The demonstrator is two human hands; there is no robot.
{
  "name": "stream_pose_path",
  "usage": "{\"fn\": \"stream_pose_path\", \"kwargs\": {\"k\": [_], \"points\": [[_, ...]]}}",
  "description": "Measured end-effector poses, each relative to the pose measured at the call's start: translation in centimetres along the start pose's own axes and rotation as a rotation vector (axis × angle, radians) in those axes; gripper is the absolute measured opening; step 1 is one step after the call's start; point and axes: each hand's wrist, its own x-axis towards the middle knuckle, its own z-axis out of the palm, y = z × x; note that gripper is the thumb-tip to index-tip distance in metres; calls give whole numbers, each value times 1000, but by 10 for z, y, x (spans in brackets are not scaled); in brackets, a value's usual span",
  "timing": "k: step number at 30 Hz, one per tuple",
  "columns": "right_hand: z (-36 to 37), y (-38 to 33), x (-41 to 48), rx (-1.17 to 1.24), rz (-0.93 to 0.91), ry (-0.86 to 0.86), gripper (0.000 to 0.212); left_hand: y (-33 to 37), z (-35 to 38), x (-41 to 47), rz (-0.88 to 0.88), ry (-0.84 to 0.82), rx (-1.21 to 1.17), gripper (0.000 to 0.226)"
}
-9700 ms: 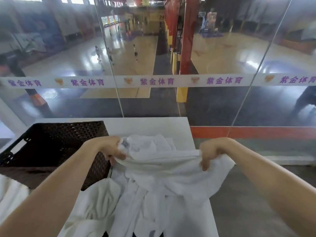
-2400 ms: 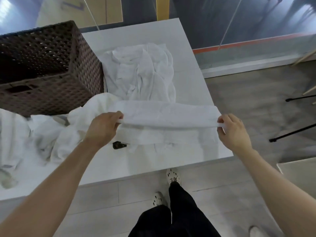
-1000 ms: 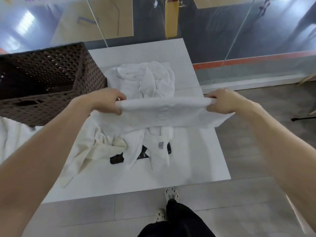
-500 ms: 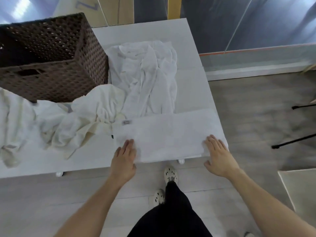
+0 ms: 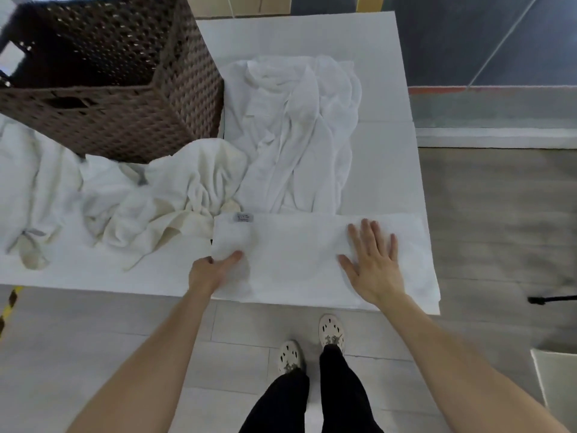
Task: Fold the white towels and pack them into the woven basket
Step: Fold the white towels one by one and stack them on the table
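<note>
A white towel (image 5: 299, 254), folded into a long strip with a small grey label at its far left corner, lies flat along the near edge of the white table (image 5: 299, 32). My left hand (image 5: 209, 271) pinches the strip's left end, thumb on top and fingers tucked under the edge. My right hand (image 5: 373, 265) presses flat on the strip's right part with fingers spread. The dark brown woven basket (image 5: 131, 120) stands at the table's far left; its inside looks dark.
A crumpled white towel (image 5: 299, 129) lies beyond the strip, right of the basket. A cream towel (image 5: 175, 195) and another white one (image 5: 31, 176) are heaped to the left. My legs and shoes stand at the table's near edge. A glass wall runs behind the table.
The towel went from held in the air to lying flat on the table. Since half a second ago my left hand has taken hold of the left end and my right hand has slid further onto the strip.
</note>
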Motion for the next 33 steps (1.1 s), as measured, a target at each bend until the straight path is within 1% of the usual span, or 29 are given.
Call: {"fn": "stream_pose_path", "kwargs": {"k": [2, 3, 7, 9, 11, 12, 14, 15, 17, 18, 20, 21, 22, 23, 24, 25, 26, 27, 29, 31, 33], "points": [[13, 6, 0, -54, -1, -28, 81, 2, -12, -4, 50, -51, -57, 64], [15, 7, 0, -56, 8, -22, 82, 4, -19, -5, 96, -74, -68, 56], [14, 4, -2, -47, -12, 5, 82, 23, -43, -35, 212, -174, -88, 39], [14, 4, 1, -23, -13, -14, 81, 40, -49, -55, 221, -222, -98, 36], [9, 6, 4, 21, -16, -55, 77, 64, -51, -78, 233, -284, -112, 44], [3, 7, 5, 92, -23, -62, 73, 78, -50, -91, 249, -323, -123, 49], [-16, 14, 1, 354, 12, 11, 60, 108, -39, -117, 298, -386, -122, 57], [-29, 20, -3, 536, 86, 39, 53, 125, -28, -130, 330, -403, -101, 55], [-61, 32, -12, 942, 311, -19, 38, 158, 7, -156, 413, -397, -18, 50], [-76, 39, -16, 1150, 416, -54, 38, 173, 30, -169, 464, -404, 45, 49], [-93, 59, -24, 1511, 580, -153, 51, 191, 84, -194, 541, -483, 212, 43], [-98, 69, -28, 1644, 639, -222, 62, 194, 109, -203, 549, -573, 285, 43], [-98, 80, -31, 1712, 677, -294, 74, 192, 130, -208, 532, -688, 343, 44], [-96, 89, -33, 1716, 704, -355, 85, 189, 147, -208, 508, -791, 399, 45], [-92, 94, -34, 1662, 733, -395, 92, 183, 157, -204, 495, -859, 444, 44], [-87, 95, -36, 1572, 738, -420, 94, 176, 162, -196, 496, -877, 466, 39], [-84, 93, -36, 1443, 724, -418, 89, 169, 163, -187, 506, -836, 459, 32], [-79, 91, -34, 1315, 703, -391, 78, 161, 162, -177, 518, -742, 438, 25], [-68, 87, -30, 1113, 655, -340, 49, 147, 154, -158, 569, -462, 422, 19], [-73, 84, -27, 1058, 644, -286, 34, 136, 146, -141, 620, -221, 420, 26], [-79, 89, -25, 1085, 651, -184, 25, 128, 140, -124, 646, -105, 397, 40]]}}
